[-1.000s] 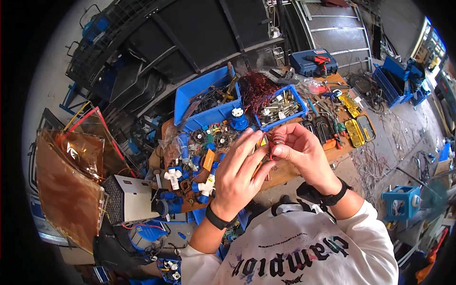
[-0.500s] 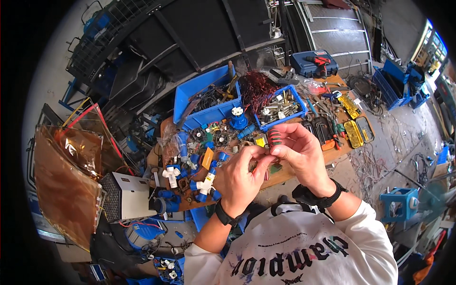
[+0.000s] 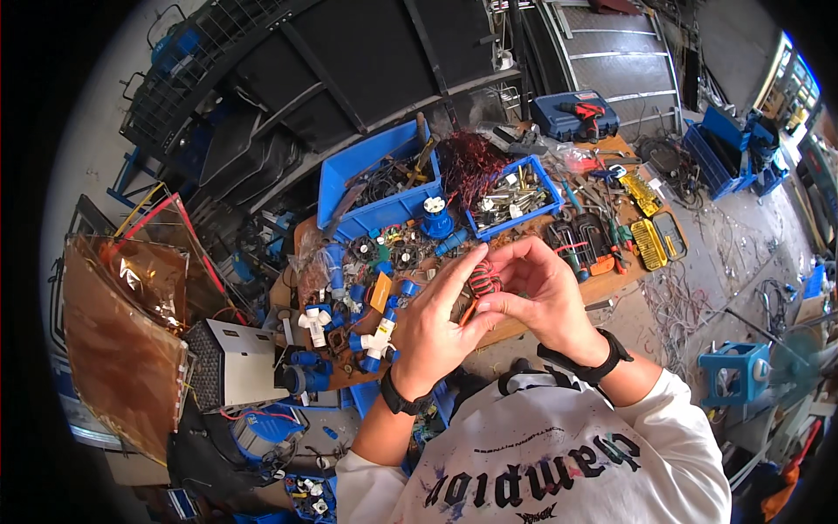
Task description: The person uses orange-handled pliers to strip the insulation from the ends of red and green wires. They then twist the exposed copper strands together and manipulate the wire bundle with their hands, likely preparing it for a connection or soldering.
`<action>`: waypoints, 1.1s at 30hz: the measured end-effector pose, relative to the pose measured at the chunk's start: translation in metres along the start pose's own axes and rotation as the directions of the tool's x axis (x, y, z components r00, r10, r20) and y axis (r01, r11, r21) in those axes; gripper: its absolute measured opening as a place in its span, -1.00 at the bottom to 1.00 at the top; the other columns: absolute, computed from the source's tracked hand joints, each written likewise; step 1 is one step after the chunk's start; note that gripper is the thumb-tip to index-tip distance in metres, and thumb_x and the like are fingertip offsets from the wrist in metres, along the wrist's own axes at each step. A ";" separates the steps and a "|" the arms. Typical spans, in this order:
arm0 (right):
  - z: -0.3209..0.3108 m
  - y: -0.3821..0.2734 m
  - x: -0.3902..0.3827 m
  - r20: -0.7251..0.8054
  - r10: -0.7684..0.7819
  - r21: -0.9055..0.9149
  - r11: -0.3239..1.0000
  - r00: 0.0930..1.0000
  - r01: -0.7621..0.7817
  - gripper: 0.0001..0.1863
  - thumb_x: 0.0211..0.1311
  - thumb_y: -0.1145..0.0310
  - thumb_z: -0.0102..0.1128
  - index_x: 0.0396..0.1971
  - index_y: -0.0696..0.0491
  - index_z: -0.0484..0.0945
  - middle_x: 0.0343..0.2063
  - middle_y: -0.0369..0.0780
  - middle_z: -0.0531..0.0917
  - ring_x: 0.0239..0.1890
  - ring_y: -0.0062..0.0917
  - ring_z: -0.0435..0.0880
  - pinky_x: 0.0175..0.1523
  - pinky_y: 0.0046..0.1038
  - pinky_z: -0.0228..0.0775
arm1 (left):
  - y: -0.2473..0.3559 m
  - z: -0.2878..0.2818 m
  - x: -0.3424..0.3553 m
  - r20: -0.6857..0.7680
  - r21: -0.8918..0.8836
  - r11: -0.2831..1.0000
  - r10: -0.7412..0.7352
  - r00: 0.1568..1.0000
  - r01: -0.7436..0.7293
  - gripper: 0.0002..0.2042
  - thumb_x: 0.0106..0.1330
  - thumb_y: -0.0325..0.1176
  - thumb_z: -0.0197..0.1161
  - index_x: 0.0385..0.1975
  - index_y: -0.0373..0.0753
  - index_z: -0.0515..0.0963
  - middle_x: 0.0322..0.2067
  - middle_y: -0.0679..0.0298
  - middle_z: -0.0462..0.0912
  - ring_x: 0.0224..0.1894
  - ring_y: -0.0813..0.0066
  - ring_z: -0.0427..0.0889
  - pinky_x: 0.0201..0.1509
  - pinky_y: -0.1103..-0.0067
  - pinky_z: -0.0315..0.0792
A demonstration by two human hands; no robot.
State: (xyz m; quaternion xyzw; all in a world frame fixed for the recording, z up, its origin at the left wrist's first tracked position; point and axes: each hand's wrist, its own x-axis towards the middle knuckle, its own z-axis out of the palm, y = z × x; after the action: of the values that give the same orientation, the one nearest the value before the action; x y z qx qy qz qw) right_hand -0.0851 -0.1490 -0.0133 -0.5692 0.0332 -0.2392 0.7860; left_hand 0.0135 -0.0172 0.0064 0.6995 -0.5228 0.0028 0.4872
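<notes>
Above the front of the workbench, my two hands are brought together around a small wire coil [image 3: 485, 279] striped red and dark. My left hand [image 3: 436, 325] has its fingers straight along the coil's left side, with the thumb beneath. My right hand [image 3: 550, 293] curls its fingers around the other side, its thumb tip against the coil's lower end. A thin orange piece [image 3: 469, 313] shows under the coil, close to my left thumb; I cannot make out what it is. Part of the coil is covered by my fingers.
The wooden workbench [image 3: 624, 284] carries a large blue bin [image 3: 362, 225] of scrap, a smaller blue tray [image 3: 515, 229] of metal parts and a red wire tangle [image 3: 471, 170]. Hand tools [image 3: 594, 244] lie at right, with a red drill [image 3: 587, 113] behind. White-and-blue connectors [image 3: 378, 336] stand at left.
My hands have moved slightly left and down with the coil, which is now turned to a different angle. My left fingers have straightened upward beside it.
</notes>
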 end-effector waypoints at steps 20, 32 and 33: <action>-0.009 -0.003 -0.002 0.151 0.017 0.092 0.995 0.988 -0.031 -0.77 0.24 0.59 0.17 -0.15 0.12 0.37 -0.26 -0.33 0.49 -0.17 -0.70 0.50 0.01 -0.59 0.39 | 0.004 -0.002 -0.013 0.013 -0.306 0.937 -0.173 0.985 0.168 -0.54 0.11 -0.64 0.34 0.06 -0.37 0.44 -0.07 0.16 0.59 -0.05 0.49 0.59 0.06 0.55 0.47; -0.018 -0.029 -0.002 0.329 -0.003 -0.404 0.903 0.944 0.144 -0.86 0.30 0.54 0.07 -0.17 0.20 0.41 -0.39 -0.23 0.56 -0.32 -0.61 0.56 -0.16 -0.51 0.44 | 0.008 -0.016 -0.013 0.113 -0.333 0.930 -0.121 0.986 0.153 -0.58 0.17 -0.58 0.31 0.06 -0.33 0.42 -0.06 0.17 0.55 -0.07 0.44 0.60 0.04 0.54 0.50; -0.018 -0.032 -0.002 0.311 0.037 -0.422 0.901 0.950 0.103 -0.87 0.29 0.54 0.09 -0.19 0.21 0.43 -0.40 -0.21 0.58 -0.33 -0.59 0.58 -0.17 -0.49 0.44 | 0.007 -0.015 -0.013 0.127 -0.350 0.924 -0.118 0.985 0.155 -0.58 0.18 -0.58 0.30 0.07 -0.33 0.41 -0.06 0.17 0.55 -0.06 0.45 0.60 0.05 0.53 0.50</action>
State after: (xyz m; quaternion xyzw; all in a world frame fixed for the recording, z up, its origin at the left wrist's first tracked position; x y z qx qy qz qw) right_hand -0.1037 -0.1717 0.0090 -0.7604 -0.0484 -0.1463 0.6309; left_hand 0.0105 0.0030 0.0124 0.6328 -0.4889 -0.1628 0.5780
